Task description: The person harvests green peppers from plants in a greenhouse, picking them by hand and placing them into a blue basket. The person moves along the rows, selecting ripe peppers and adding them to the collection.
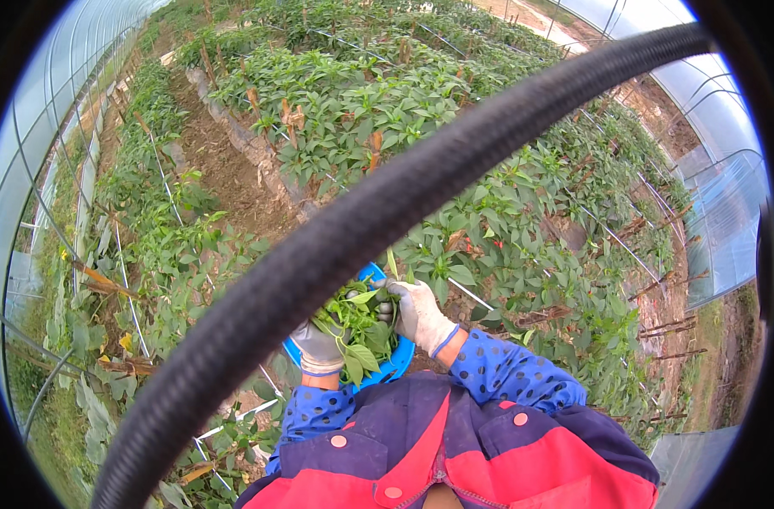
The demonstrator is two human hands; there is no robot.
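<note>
In front of my body is a blue plastic basin [401, 361], heaped with picked green leafy shoots [361, 331]. My right hand [420, 316], in a white work glove with grey-coated fingers, is curled at the basin's right side. Its fingers close on some green leaves, and one slim leaf [392, 263] sticks up above them. The matching glove covers my left hand [319, 348], which is against the greens at the left side. A thick black ribbed tube hides part of that hand, so its grip is unclear.
The black ribbed tube [387, 191] crosses the view diagonally, close to the camera. Rows of pepper plants [374, 95] stand around me, with wooden stakes [375, 149] and white strings [469, 292]. A bare soil path [228, 172] runs ahead left. Plastic greenhouse walls [724, 223] curve along both sides.
</note>
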